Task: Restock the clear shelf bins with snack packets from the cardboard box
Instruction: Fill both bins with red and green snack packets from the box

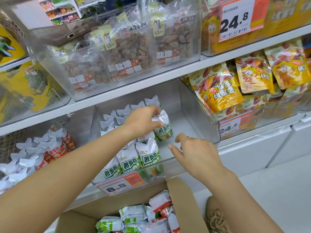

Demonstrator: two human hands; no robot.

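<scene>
While my left hand (143,121) grips one green-and-white snack packet (164,127) by its crimped top, that packet stands upright on the floor of the clear bin (198,115), just right of the packed rows.

Item: green-and-white packets (134,158), upright in rows, filling the left half of the same bin; the right half shows bare floor.
Item: my right hand (198,153), holding nothing, fingers loosely spread, forefinger pointing left over the bin's front edge; a ring on one finger.
Item: price tag (120,184) reading 8.8, clipped to the bin front.
Item: cardboard box (183,204), flaps open, below the shelf, holding green-and-white and red-and-white packets in a loose heap.
Item: neighbouring bin to the left with red-and-white packets (55,148).
Item: bin to the right with yellow pouches (218,91), tag reading 24.8.
Item: upper shelf bin with clear bags of brown nuts (133,49).
</scene>
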